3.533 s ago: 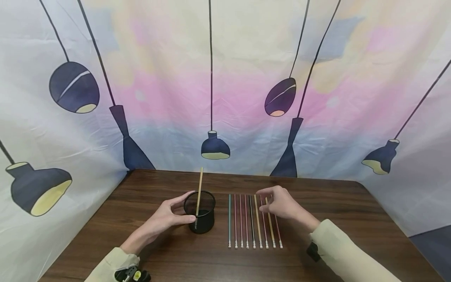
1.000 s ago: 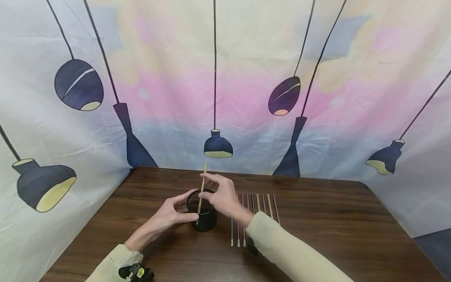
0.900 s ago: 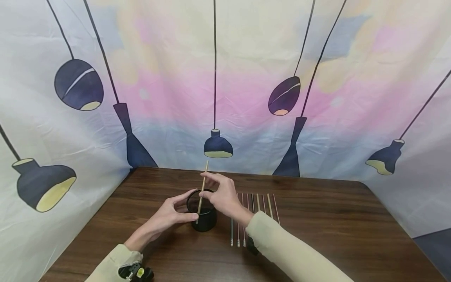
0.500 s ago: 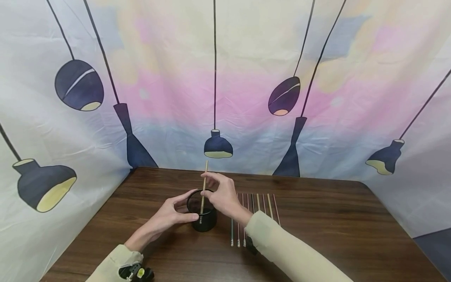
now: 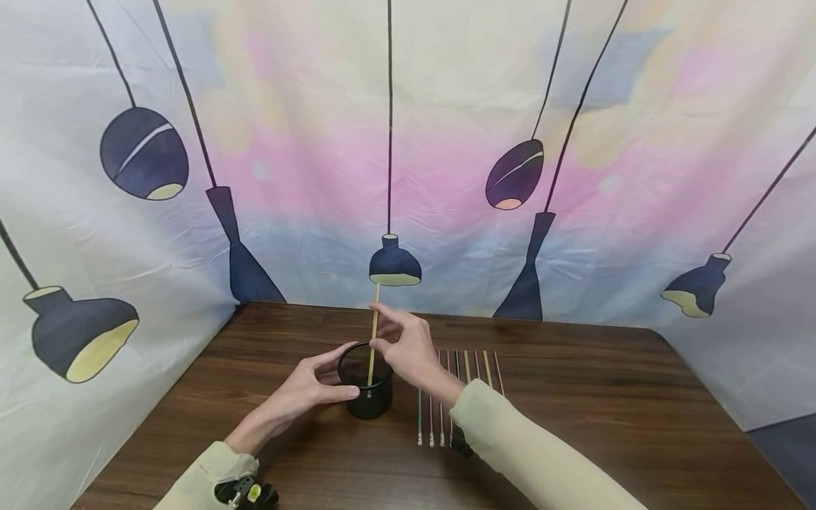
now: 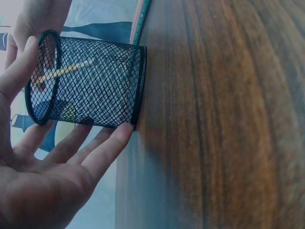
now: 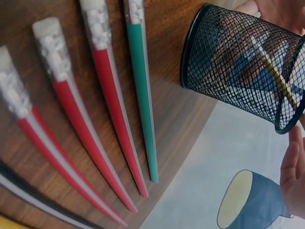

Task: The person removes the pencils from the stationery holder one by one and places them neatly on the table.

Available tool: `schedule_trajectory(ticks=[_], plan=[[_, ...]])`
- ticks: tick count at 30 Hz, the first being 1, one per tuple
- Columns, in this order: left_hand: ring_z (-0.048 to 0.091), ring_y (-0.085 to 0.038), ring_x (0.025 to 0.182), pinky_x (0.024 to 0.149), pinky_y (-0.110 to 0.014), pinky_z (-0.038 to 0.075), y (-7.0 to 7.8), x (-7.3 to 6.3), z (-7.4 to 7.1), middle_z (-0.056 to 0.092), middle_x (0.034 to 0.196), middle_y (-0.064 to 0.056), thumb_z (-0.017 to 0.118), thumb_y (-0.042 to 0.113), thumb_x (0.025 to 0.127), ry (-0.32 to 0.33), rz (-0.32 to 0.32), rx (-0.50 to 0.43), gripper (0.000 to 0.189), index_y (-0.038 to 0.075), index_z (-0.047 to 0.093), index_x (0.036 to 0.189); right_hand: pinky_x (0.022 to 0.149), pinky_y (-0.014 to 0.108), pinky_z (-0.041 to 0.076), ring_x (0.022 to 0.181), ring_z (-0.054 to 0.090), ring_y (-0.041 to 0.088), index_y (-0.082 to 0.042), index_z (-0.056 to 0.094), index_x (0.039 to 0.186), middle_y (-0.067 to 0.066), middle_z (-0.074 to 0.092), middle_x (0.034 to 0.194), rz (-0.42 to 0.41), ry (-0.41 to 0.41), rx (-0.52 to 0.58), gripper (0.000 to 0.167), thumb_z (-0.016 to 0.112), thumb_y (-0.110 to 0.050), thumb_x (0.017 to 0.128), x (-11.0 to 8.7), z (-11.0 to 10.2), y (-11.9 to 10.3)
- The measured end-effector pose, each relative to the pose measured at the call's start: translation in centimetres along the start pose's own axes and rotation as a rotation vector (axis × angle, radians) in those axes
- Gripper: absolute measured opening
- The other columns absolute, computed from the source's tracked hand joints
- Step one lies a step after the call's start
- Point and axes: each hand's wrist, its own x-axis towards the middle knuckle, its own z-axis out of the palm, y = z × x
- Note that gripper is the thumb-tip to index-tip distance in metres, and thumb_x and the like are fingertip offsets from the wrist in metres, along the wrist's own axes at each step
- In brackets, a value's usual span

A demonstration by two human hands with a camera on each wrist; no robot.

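My left hand (image 5: 309,382) grips a black wire-mesh pencil cup (image 5: 368,405), with thumb and fingers on either side of it near the rim. In the left wrist view the cup's base sits on the table, one fingertip beside it. My right hand (image 5: 408,348) pinches a yellow pencil (image 5: 375,322) between thumb and fingers above the cup. The pencil stands nearly upright, its eraser end down inside the cup. Through the mesh in the left wrist view, that pencil (image 6: 71,70) ends well above the base.
Right of the cup lies a row of several pencils, partly under my right forearm. Among them are a green pencil (image 7: 140,81), red pencils (image 7: 112,95), a black one (image 7: 43,200) and yellow ones (image 5: 467,365). Behind the brown table (image 5: 605,397) hangs a lamp-print cloth (image 5: 319,177).
My right hand has come from the row of pencils to the yellow pencil in the cup. In the last second the pencil has risen slightly and straightened. My left hand stays on the cup.
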Motion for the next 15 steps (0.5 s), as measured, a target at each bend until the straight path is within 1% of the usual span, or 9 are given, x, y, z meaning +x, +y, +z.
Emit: schedule_trajectory(ticks=[4,6,10,15], plan=[[0.050,-0.044,0.140,0.102,-0.043,0.052,0.1,-0.1,0.0,0.046,0.157,-0.026,0.078,0.015,0.097,-0.003,-0.006,-0.003,0.081,0.014,0.035,0.166,0.073,0.028,0.060,0.087,0.075,0.015,-0.016,0.065,0.146,0.010,0.066,0.115,0.035,-0.025,0.040,0.063,0.078,0.009,0.090,-0.1,-0.4,-0.1],[0.049,-0.044,0.141,0.102,-0.044,0.052,0.1,-0.1,0.0,0.044,0.159,-0.026,0.078,0.015,0.098,-0.004,-0.008,-0.004,0.081,0.014,0.035,0.166,0.073,0.028,0.060,0.087,0.075,0.015,-0.016,0.065,0.147,0.011,0.066,0.116,0.040,-0.031,0.043,0.063,0.078,0.009,0.091,-0.1,-0.5,-0.1],[0.049,-0.044,0.142,0.103,-0.045,0.052,0.0,0.0,0.0,0.042,0.160,-0.026,0.078,0.015,0.098,-0.004,-0.010,-0.002,0.082,0.013,0.034,0.167,0.073,0.028,0.060,0.085,0.075,0.014,-0.017,0.065,0.147,0.011,0.067,0.117,0.051,-0.040,0.045,0.063,0.078,0.009,0.090,0.0,-0.8,-0.2],[0.049,-0.044,0.141,0.103,-0.044,0.052,0.0,0.1,-0.1,0.044,0.159,-0.026,0.077,0.014,0.098,-0.002,-0.007,0.006,0.081,0.013,0.035,0.166,0.073,0.029,0.060,0.085,0.075,0.013,-0.018,0.066,0.147,0.010,0.068,0.118,0.059,-0.045,0.057,0.063,0.079,0.008,0.090,0.1,-1.1,-0.3]])
